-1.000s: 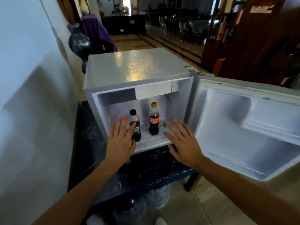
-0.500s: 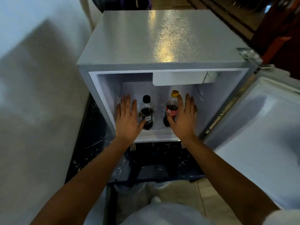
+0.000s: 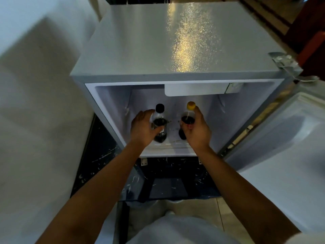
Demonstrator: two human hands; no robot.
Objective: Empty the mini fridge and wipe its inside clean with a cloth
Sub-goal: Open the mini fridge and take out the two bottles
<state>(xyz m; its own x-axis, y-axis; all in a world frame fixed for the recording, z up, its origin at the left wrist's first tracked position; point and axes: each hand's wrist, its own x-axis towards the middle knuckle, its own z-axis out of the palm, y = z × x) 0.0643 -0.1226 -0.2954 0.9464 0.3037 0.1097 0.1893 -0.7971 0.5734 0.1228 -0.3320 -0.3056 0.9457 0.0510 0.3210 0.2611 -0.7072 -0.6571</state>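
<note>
The grey mini fridge (image 3: 158, 50) stands open, its white inside facing me. Two dark soda bottles stand upright on its floor. My left hand (image 3: 143, 128) is wrapped around the black-capped bottle (image 3: 159, 120) from the left. My right hand (image 3: 197, 131) is wrapped around the yellow-capped bottle (image 3: 188, 117) from the right, its red label partly hidden by the fingers. A small white freezer flap (image 3: 195, 90) hangs at the top of the inside. No cloth is in view.
The fridge door (image 3: 281, 138) is swung open to the right. The fridge rests on a dark scratched low table (image 3: 168, 175). A white wall (image 3: 35, 103) runs close along the left. Tiled floor (image 3: 216, 213) shows below.
My head has come closer and tilted down. Both hands have reached deeper in and closed around the bottles; before, they were flat and open in front of them.
</note>
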